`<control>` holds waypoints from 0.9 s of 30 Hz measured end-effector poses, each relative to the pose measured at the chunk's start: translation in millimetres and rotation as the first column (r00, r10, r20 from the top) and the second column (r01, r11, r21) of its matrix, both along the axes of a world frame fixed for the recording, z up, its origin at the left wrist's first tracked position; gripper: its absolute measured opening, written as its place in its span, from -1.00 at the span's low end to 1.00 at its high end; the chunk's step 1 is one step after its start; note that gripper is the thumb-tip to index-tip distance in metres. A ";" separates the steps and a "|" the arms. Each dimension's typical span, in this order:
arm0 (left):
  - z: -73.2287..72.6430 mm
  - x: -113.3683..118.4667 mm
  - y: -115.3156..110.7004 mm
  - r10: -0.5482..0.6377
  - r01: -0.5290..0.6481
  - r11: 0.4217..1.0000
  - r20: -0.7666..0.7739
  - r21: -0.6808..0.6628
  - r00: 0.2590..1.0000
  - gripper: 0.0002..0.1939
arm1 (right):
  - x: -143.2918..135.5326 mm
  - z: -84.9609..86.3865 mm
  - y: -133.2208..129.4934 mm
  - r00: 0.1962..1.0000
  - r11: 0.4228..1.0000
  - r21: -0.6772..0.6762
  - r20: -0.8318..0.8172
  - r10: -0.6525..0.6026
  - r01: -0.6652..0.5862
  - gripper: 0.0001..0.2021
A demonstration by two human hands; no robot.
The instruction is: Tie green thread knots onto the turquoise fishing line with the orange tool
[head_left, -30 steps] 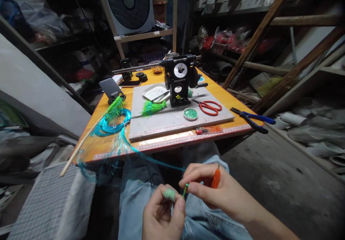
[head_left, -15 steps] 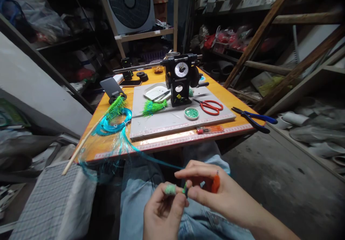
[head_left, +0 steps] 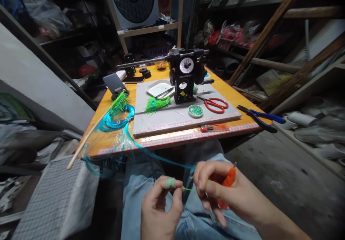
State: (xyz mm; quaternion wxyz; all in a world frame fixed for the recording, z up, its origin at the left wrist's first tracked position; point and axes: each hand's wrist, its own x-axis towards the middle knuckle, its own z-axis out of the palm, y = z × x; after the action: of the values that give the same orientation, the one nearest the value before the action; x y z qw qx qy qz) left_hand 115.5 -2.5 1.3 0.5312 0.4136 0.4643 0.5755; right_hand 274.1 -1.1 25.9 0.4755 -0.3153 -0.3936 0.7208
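My left hand (head_left: 161,208) is closed in a pinch above my lap, thumb and index finger pressed on a thin green strand (head_left: 187,189) whose short end sticks out to the right. Pale green tape (head_left: 169,183) wraps the index finger. To the right, apart from it, my right hand (head_left: 215,182) curls around a small orange tool (head_left: 229,178) with a metal tip, lying across the palm. A teal filament bundle (head_left: 161,158) runs from the table up to the right fingertips; whether they pinch it is hard to see.
On the table stand a black hand-crank winder (head_left: 184,78), a dish of green beads (head_left: 195,111), red scissors (head_left: 216,105), blue pliers (head_left: 260,118) and a bundle of green bristles (head_left: 157,104). A wooden stick with green tinsel (head_left: 88,139) overhangs the left edge beside a teal coil (head_left: 106,123).
My right hand has drawn away to the right from my left, which keeps its pinch. The green strand's end now shows between them. The whole view has shifted slightly.
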 end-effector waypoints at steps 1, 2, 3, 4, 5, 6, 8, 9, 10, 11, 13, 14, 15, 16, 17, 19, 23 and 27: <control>0.4 -2.2 1.2 0.004 -0.004 1.000 0.007 0.005 1.000 -0.87 | -0.7 -1.0 -0.9 1.000 1.000 -0.017 0.028 0.006 -0.006 -0.89; 1.1 -4.2 2.2 0.002 -0.002 1.000 0.020 0.012 1.000 -0.90 | -2.0 -1.6 -1.6 0.998 0.999 -0.035 0.057 0.011 -0.009 -0.90; 2.1 -5.8 2.9 -0.004 0.004 1.000 0.039 0.014 0.999 -0.93 | -3.9 -1.9 -2.1 0.997 0.998 -0.056 0.080 0.015 -0.010 -0.89; 3.3 -6.8 3.3 -0.011 0.011 1.000 0.064 0.008 0.998 -0.95 | -6.0 -2.0 -2.3 0.995 0.997 -0.077 0.094 0.016 -0.008 -0.86; 4.9 -7.3 3.4 -0.016 0.017 1.000 0.093 -0.010 0.996 -0.94 | -8.2 -1.9 -2.3 0.995 0.996 -0.093 0.097 0.014 -0.005 -0.83; 6.5 -7.2 3.2 -0.013 0.018 0.999 0.122 -0.042 0.993 -0.90 | -10.2 -1.8 -2.1 0.996 0.995 -0.102 0.091 0.013 -0.003 -0.81; 10.0 -6.0 2.0 0.011 0.011 0.993 0.177 -0.119 0.984 -0.84 | -13.2 -1.5 -1.3 0.997 0.995 -0.104 0.080 0.013 -0.004 -0.79; 11.5 -5.2 1.3 0.022 0.008 0.989 0.202 -0.147 0.979 -0.80 | -14.1 -1.4 -0.9 0.997 0.994 -0.105 0.081 0.013 -0.004 -0.79; 12.8 -4.4 0.7 0.028 0.009 0.987 0.226 -0.160 0.974 -0.76 | -14.6 -1.4 -0.4 0.996 0.994 -0.107 0.085 0.014 -0.005 -0.78; 13.7 -3.8 0.1 0.028 0.012 0.987 0.248 -0.159 0.968 -0.72 | -14.9 -1.3 -0.1 0.996 0.994 -0.112 0.089 0.014 -0.004 -0.77; 14.5 -3.4 -0.5 0.010 0.028 0.991 0.276 -0.133 0.961 -0.66 | -14.9 -1.1 0.2 0.995 0.992 -0.124 0.100 0.017 -0.004 -0.75; 14.4 -3.7 -0.5 0.002 0.034 0.992 0.279 -0.125 0.960 -0.64 | -14.8 -1.0 0.1 0.994 0.991 -0.132 0.106 0.020 -0.006 -0.74; 14.1 -4.3 -0.5 -0.004 0.038 0.992 0.274 -0.118 0.962 -0.63 | -14.7 -0.8 -0.1 0.994 0.991 -0.137 0.111 0.022 -0.007 -0.73; 13.8 -5.0 -0.4 -0.009 0.040 0.993 0.263 -0.112 0.965 -0.63 | -14.7 -0.6 -0.4 0.993 0.990 -0.139 0.115 0.025 -0.009 -0.73; 13.4 -5.7 -0.3 -0.013 0.041 0.994 0.250 -0.106 0.968 -0.62 | -14.7 -0.4 -0.7 0.993 0.990 -0.138 0.119 0.026 -0.009 -0.73; 13.0 -6.6 -0.5 -0.019 0.041 0.994 0.220 -0.099 0.975 -0.61 | -14.7 -0.6 -1.3 0.992 0.991 -0.131 0.121 0.026 -0.010 -0.73; 11.2 -5.0 -2.2 -0.035 0.056 0.994 0.204 -0.098 0.978 -0.62 | -14.4 -2.3 -1.5 0.990 0.991 -0.131 0.134 0.034 -0.017 -0.72; 1.2 -1.6 -6.1 -0.031 0.035 0.999 0.152 -0.021 0.988 -0.63 | -13.9 -0.6 -1.3 0.979 0.996 -0.094 0.201 0.021 -0.002 -0.75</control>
State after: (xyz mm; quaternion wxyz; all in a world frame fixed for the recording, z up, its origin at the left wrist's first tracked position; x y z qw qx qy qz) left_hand 114.0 -8.6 2.5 0.5792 0.3699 0.4222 0.5911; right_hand 260.2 -2.4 25.3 0.4138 -0.4063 -0.4074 0.7055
